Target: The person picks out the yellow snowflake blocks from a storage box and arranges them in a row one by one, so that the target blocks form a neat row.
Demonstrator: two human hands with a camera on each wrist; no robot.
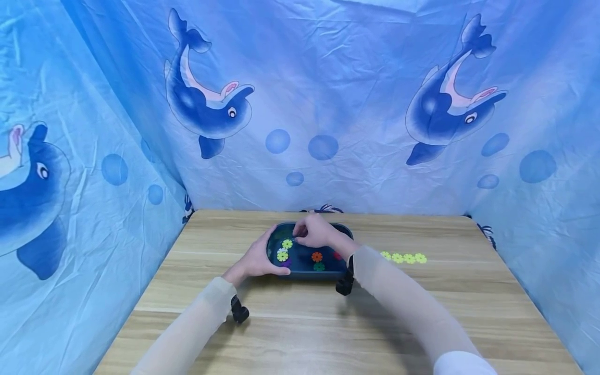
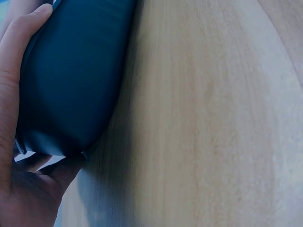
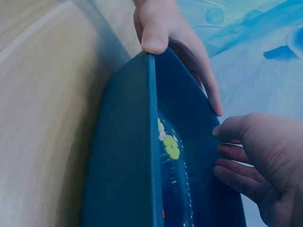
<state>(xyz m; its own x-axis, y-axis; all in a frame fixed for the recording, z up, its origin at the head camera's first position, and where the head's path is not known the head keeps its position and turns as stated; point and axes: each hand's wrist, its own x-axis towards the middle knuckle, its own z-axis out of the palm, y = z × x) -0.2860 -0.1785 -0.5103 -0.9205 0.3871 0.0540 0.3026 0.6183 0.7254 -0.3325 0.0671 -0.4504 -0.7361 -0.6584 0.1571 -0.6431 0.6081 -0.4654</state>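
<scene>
A dark blue-green plastic basin stands near the back of the wooden table. My left hand holds its left end, thumb on the front rim and fingers round the far side. Over the basin's back part is my right hand, fingers loosely bent, with nothing visible between them. Inside the basin lie small flower-shaped plastic discs: a yellow-green disc, another yellow-green disc, an orange disc and a green disc. White, purple and red pieces are partly visible there too.
On the table to the right of the basin, yellow-green flower discs form a row, partly hidden by the right forearm. A blue dolphin-print cloth hangs behind the table and along its sides.
</scene>
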